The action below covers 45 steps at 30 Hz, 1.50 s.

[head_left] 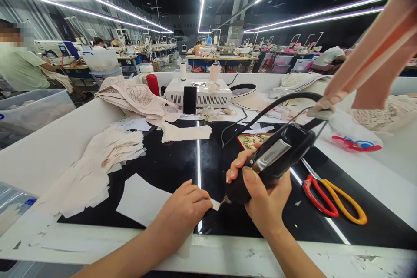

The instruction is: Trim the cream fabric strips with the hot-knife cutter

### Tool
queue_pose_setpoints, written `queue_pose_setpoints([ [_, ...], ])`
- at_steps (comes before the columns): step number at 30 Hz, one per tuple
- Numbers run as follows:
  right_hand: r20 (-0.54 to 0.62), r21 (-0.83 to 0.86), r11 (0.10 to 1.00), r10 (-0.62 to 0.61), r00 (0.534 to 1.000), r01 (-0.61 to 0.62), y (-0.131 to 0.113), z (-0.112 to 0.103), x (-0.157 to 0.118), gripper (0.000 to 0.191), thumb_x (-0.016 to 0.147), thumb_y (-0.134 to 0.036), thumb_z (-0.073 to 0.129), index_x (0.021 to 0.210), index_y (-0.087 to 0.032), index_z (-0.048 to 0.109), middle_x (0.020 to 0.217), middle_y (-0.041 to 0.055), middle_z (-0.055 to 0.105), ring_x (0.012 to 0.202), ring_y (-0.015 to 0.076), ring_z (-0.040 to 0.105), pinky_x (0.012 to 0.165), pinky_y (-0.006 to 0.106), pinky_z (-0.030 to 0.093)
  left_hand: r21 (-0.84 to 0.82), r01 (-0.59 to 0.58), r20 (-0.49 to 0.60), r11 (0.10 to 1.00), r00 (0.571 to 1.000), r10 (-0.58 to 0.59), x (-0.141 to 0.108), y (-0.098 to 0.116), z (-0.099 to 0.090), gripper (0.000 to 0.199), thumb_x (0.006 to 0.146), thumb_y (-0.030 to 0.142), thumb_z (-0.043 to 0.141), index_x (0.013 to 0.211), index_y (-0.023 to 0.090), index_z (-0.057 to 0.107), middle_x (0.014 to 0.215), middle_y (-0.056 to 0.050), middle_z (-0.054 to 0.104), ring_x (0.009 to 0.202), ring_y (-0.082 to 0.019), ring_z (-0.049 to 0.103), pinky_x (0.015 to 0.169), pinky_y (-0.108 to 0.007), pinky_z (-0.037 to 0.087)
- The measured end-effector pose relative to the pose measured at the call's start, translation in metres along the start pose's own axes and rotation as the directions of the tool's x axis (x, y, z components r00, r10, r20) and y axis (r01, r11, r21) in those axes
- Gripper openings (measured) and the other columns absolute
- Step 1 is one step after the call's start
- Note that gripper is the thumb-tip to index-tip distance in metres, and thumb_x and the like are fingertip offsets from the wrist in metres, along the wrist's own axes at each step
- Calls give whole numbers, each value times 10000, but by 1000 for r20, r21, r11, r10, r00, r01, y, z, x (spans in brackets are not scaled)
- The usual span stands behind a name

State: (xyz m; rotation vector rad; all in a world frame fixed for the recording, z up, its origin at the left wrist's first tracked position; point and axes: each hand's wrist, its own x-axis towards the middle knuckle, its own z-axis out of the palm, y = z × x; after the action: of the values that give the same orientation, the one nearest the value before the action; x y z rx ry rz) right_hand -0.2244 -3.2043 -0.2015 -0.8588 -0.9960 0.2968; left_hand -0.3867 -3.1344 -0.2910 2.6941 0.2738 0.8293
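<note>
At the lower centre of the frame, a left hand (182,206), fingers bunched close together, pins a pale fabric strip (215,204) against a glossy black work surface (176,167), seemingly to steady it. Just right of centre, a right hand (265,208) wraps its fingers around a bulky black handheld tool (276,152), tilted so its tip meets or nearly meets the strip's exposed end. Pink cloth (374,52) tied at upper right apparently supports the tool's cord, and scissors (317,177) lie at right, probably for easy reach.

Pale cloth (215,204) partly hidden by left fingers (201,195), pink strips (374,47) cut off right
</note>
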Motion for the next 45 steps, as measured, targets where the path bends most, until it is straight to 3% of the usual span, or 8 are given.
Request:
queue_pose_setpoints([
  [11,37,-14,1000,9,999,-9,-1,2,-6,238,937,-218,748,1107,-294,599,878,-31,671,602,127,647,518,280,571,-13,-33,-34,999,999,33,0,-1,1,172,1018,53,603,1062,205,669,1020,28,732,952,-161,673,1172,-478,455],
  [20,17,-14,1000,28,999,-28,-1,1,-6,385,886,-273,818,1194,-290,587,868,-28,677,615,145,654,541,306,584,40,-39,-63,998,997,42,-16,1,-10,163,1025,53,585,1041,189,673,957,15,681,935,-151,632,1212,-435,428],
  [24,27,-25,1000,16,1000,-15,-3,1,-7,382,893,-264,812,1207,-298,597,866,-25,680,618,155,656,537,318,588,75,-25,-83,997,996,31,-22,4,-12,173,1027,44,568,1027,181,672,930,7,666,904,-157,611,1149,-412,488],
  [31,4,-33,999,10,1000,-9,-7,2,-2,354,865,-266,828,1159,-271,630,835,-23,676,597,156,642,513,319,589,142,-71,-77,987,994,83,-24,10,-9,212,987,-32,531,1045,129,655,936,-36,674,876,-182,617,858,-311,583],
  [38,-21,-36,999,-1,1000,0,-6,7,3,342,840,-254,836,1113,-256,630,809,-26,682,570,154,634,497,322,581,151,-51,-54,987,997,59,-27,11,-7,280,998,-37,464,1090,167,633,977,-44,688,937,-174,665,868,-302,576],
  [45,-13,-49,999,2,1000,-2,-7,5,-1,368,817,-246,843,1125,-259,641,798,-25,681,572,160,628,490,326,583,89,-37,-36,995,999,40,-29,11,-8,273,986,-32,509,1112,171,639,1026,-43,709,975,-174,684,894,-302,571],
])
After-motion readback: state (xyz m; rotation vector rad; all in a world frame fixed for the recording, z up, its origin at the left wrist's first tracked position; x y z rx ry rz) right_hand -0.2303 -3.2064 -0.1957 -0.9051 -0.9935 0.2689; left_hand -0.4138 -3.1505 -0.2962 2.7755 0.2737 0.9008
